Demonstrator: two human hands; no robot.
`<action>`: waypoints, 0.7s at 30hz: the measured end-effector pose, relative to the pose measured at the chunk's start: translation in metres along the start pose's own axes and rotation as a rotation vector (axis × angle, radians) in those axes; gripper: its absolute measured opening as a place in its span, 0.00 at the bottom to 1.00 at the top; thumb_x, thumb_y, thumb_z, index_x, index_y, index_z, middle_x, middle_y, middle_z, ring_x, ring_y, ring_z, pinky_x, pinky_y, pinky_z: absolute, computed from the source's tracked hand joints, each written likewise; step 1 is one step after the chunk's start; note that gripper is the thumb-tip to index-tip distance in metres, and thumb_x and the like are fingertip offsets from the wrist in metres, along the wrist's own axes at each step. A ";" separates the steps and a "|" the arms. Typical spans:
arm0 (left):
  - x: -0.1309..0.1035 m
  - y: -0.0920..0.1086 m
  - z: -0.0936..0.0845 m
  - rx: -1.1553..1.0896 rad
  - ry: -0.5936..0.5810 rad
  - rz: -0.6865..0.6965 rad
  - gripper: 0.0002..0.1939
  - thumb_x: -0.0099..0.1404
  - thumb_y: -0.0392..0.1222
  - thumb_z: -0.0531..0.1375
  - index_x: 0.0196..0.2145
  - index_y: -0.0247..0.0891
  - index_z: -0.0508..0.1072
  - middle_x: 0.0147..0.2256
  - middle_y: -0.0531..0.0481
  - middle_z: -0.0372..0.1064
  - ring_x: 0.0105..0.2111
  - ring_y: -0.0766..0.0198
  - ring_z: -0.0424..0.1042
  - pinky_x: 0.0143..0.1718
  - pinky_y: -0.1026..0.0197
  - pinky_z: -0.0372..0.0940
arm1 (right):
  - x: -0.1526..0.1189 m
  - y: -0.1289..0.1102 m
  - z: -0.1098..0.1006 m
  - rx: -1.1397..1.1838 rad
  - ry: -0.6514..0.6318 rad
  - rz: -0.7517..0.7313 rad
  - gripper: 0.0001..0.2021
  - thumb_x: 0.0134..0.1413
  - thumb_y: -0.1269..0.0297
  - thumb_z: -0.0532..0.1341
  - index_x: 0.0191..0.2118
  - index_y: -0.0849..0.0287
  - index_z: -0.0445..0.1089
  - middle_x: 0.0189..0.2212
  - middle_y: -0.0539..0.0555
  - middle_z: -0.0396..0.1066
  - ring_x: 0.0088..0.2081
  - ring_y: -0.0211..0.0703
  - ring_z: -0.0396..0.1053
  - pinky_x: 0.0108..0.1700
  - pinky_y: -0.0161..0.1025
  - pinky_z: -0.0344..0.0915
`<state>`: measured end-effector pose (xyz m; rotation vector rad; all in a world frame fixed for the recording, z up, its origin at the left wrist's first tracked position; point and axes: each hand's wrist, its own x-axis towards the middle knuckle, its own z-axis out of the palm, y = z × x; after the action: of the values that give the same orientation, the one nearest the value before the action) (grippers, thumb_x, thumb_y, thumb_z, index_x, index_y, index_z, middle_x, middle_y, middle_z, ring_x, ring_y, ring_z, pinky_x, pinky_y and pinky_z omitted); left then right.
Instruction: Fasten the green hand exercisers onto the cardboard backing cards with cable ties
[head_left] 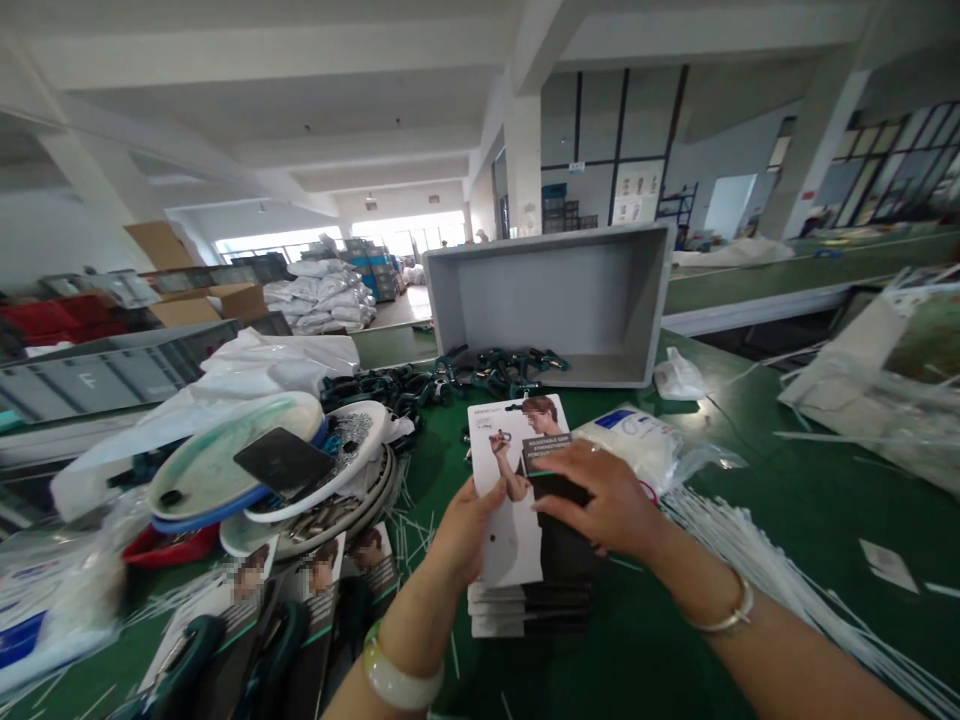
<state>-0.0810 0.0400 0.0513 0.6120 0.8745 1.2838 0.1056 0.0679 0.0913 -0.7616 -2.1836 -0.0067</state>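
Observation:
A white and black printed packaging card point(510, 540) for a hand grip strengthener is tilted up in front of me. My left hand point(469, 525) grips its left edge, thumb on the front. Over the card's right side is my right hand point(600, 495), thumb and fingers apart; whether its fingertips touch the card I cannot tell. Beneath lies a stack of similar cards point(499, 620). Dark green hand grips point(382, 385) are heaped behind, some inside a grey bin point(551, 300) tipped on its side. At lower left, several carded hand grips point(277, 640) lie side by side.
Plates of small metal parts point(360, 440) and a dark flat piece point(283, 462) sit at left. White cable ties point(765, 560) spread across the right of the green table point(750, 440), near a plastic bag point(637, 440). More ties are scattered at left. A grey crate point(112, 375) stands further left.

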 end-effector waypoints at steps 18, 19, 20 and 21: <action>0.015 0.008 -0.053 0.689 0.250 0.041 0.39 0.36 0.36 0.71 0.48 0.32 0.65 0.40 0.41 0.69 0.32 0.58 0.70 0.28 0.62 0.63 | -0.076 0.054 0.024 -0.341 -0.825 0.423 0.11 0.41 0.83 0.54 0.27 0.68 0.72 0.29 0.69 0.73 0.35 0.55 0.71 0.34 0.43 0.62; 0.012 0.007 -0.056 0.700 0.235 0.059 0.38 0.36 0.36 0.71 0.47 0.32 0.66 0.39 0.42 0.70 0.33 0.58 0.70 0.29 0.63 0.63 | -0.076 0.058 0.021 -0.320 -0.821 0.446 0.10 0.40 0.82 0.54 0.26 0.67 0.72 0.28 0.68 0.73 0.34 0.55 0.71 0.33 0.42 0.62; 0.009 0.006 -0.059 0.706 0.206 0.074 0.36 0.36 0.36 0.71 0.45 0.32 0.68 0.38 0.42 0.71 0.33 0.59 0.70 0.30 0.63 0.63 | -0.076 0.062 0.016 -0.297 -0.813 0.471 0.09 0.39 0.81 0.55 0.26 0.67 0.71 0.27 0.67 0.73 0.32 0.54 0.71 0.32 0.42 0.62; 0.007 0.004 -0.061 0.702 0.171 0.084 0.33 0.37 0.37 0.70 0.44 0.33 0.69 0.37 0.43 0.71 0.32 0.60 0.70 0.31 0.63 0.63 | -0.076 0.066 0.010 -0.270 -0.803 0.496 0.08 0.38 0.80 0.56 0.25 0.66 0.70 0.26 0.65 0.73 0.31 0.52 0.71 0.31 0.41 0.61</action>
<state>-0.1334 0.0431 0.0198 1.1049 1.4734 1.0984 0.1708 0.0854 0.0159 -1.6659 -2.6840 0.3100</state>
